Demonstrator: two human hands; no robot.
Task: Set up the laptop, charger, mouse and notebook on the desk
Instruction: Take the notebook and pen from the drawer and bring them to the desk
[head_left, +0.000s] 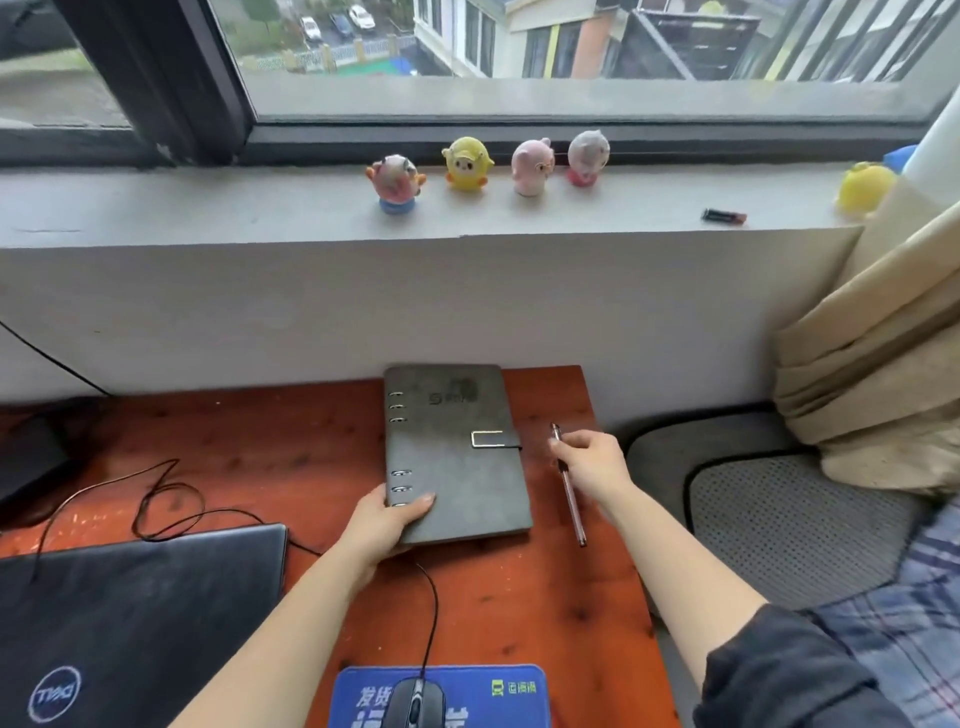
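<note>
A: Head view, item 1: notebook, shut, far-right of desk, long axis running away from person.
B: Hands?
A: Left hand clamped on near-left corner. Right hand pinching pen, just beside notebook's right edge.

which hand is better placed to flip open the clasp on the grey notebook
The left. The right hand sits nearer the strap clasp of the grey ring-bound notebook, but it is holding a clear pen. The left hand only grips the notebook's near spine corner and could likely let go.
</note>
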